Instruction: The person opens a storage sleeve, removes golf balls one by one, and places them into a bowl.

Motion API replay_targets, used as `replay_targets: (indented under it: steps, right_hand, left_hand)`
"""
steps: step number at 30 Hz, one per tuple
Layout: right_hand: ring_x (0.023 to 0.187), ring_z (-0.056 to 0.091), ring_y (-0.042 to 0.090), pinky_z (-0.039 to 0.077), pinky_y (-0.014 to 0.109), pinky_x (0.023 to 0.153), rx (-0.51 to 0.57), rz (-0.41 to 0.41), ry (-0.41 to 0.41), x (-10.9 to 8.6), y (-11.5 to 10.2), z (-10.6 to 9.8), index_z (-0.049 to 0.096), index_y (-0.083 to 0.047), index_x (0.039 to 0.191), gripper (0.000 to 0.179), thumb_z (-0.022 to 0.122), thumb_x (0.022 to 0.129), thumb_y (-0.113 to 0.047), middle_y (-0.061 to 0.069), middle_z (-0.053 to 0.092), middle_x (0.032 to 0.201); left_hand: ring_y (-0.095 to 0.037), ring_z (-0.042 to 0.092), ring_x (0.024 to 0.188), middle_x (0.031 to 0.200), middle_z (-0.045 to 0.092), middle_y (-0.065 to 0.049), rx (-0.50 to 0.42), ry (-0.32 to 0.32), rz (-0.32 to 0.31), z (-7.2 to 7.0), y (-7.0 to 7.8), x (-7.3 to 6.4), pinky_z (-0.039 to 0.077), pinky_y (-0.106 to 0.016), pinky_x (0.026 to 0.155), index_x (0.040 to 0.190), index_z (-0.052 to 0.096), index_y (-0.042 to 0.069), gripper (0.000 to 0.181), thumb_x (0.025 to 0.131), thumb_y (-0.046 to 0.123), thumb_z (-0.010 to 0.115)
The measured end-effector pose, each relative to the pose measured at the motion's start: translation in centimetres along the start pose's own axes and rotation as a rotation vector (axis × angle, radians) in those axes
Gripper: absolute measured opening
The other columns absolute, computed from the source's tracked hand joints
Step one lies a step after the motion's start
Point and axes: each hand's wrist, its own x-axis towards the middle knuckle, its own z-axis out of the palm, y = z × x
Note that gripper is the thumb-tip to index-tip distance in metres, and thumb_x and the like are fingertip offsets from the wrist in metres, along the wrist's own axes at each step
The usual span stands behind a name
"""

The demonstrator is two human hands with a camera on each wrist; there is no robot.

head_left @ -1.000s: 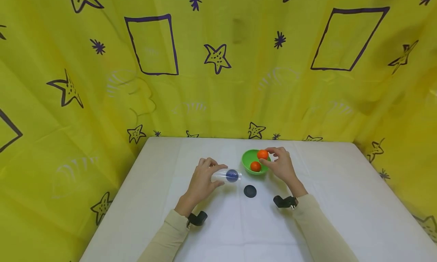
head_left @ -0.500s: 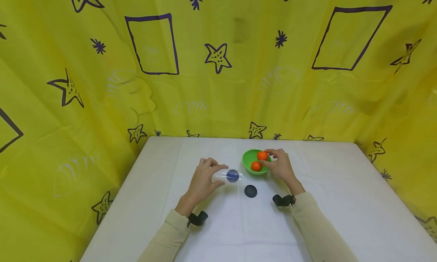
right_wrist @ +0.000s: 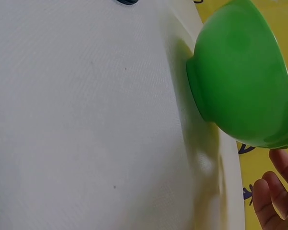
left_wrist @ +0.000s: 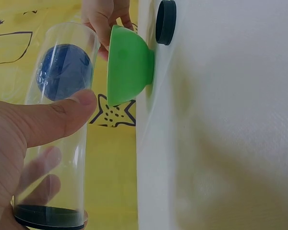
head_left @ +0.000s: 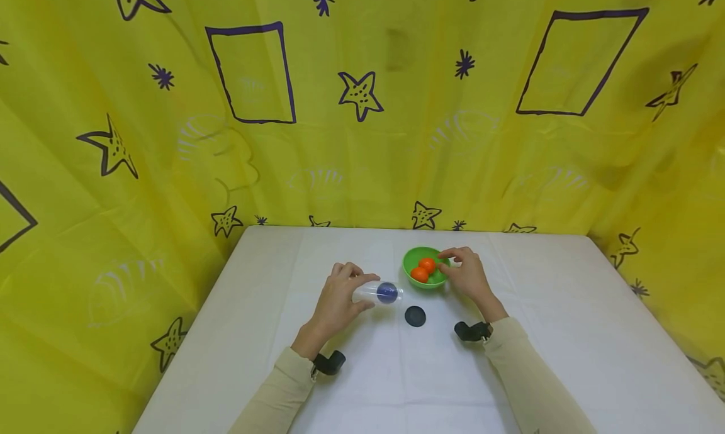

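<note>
My left hand [head_left: 334, 303] grips a clear plastic tube [left_wrist: 77, 158] with a dark base; a blue ball [left_wrist: 65, 72] sits inside near its open end. In the head view the tube lies tilted sideways, pointing right toward a green bowl [head_left: 425, 285]. Two orange balls [head_left: 419, 275] rest against each other in the bowl. At the bowl's right rim is my right hand [head_left: 469, 277], thumb and fingers apart with nothing between them. The right wrist view shows the bowl's green outside [right_wrist: 245, 76] and some fingertips [right_wrist: 264, 201] beyond it; the balls are hidden there.
A round black lid [head_left: 415, 316] lies on the white table [head_left: 391, 383], in front of the bowl. Behind the table hangs a yellow curtain [head_left: 396, 163] with drawn stars and frames.
My right hand has lowered an orange ball into the bowl and let it go. That ball now rests beside the other, which has shifted slightly left. The left hand stays nearly still.
</note>
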Motion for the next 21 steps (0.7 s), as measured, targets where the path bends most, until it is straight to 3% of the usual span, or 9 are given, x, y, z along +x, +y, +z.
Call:
replay_targets:
  steps: [13,17,21]
  right_hand:
    - [0.113,0.055,0.045,0.047,0.053,0.096,0.034,-0.003,0.024,-0.4,-0.5,0.0,0.073,0.001,0.115,0.023,0.068,0.094,-0.009,0.027,0.062,0.123]
    - [0.116,0.053,0.042,0.05,0.05,0.094,0.031,0.019,0.053,-1.0,-0.9,0.0,0.072,0.0,0.117,0.024,0.066,0.096,-0.011,0.025,0.06,0.126]
    - [0.11,0.055,0.039,0.05,0.04,0.088,0.018,0.007,0.097,-2.1,-1.4,-0.4,0.072,0.0,0.115,0.023,0.066,0.096,-0.012,0.023,0.062,0.12]
  left_hand:
    - [-0.024,0.049,0.109,0.113,0.062,-0.004,0.007,-0.011,0.003,0.0,-0.3,-0.1,0.045,-0.038,0.089,0.122,0.075,0.025,0.049,0.077,0.019,0.091]
    - [-0.023,0.049,0.109,0.114,0.062,-0.004,0.001,-0.016,0.002,0.0,-0.3,0.0,0.044,-0.038,0.09,0.123,0.074,0.025,0.049,0.078,0.019,0.09]
    - [-0.023,0.049,0.109,0.115,0.062,-0.004,-0.001,-0.017,0.004,0.1,-0.2,0.0,0.044,-0.038,0.089,0.123,0.074,0.025,0.048,0.078,0.019,0.09]
